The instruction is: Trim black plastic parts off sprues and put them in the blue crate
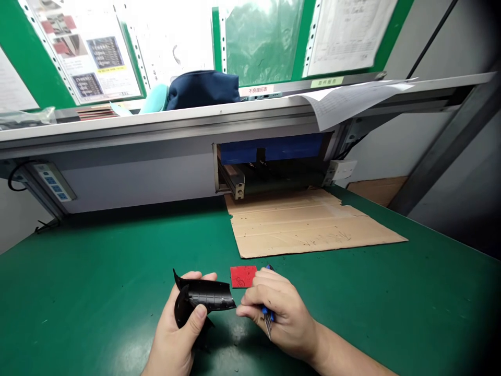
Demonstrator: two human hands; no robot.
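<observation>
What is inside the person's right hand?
The right hand holds a blue-handled pointed tool: its metal tip shows below the fingers, a blue end above. Its middle is covered by the hand. Whether the hand also pinches something beside the black part cannot be told.

The glossy green tabletop (pixel 97 282) bears a flat cardboard (pixel 293 224) with ragged edges and handwriting near its front, lying toward the far side, and a small red card (pixel 241 275) with dark markings just in front of it.

There're 2 hands (pixel 176 325) (pixel 285 313), 1 blk part (pixel 211 295), 1 snips (pixel 268 328), 1 red pc (pixel 239 275), 1 cardbd sht (pixel 289 227).
</observation>
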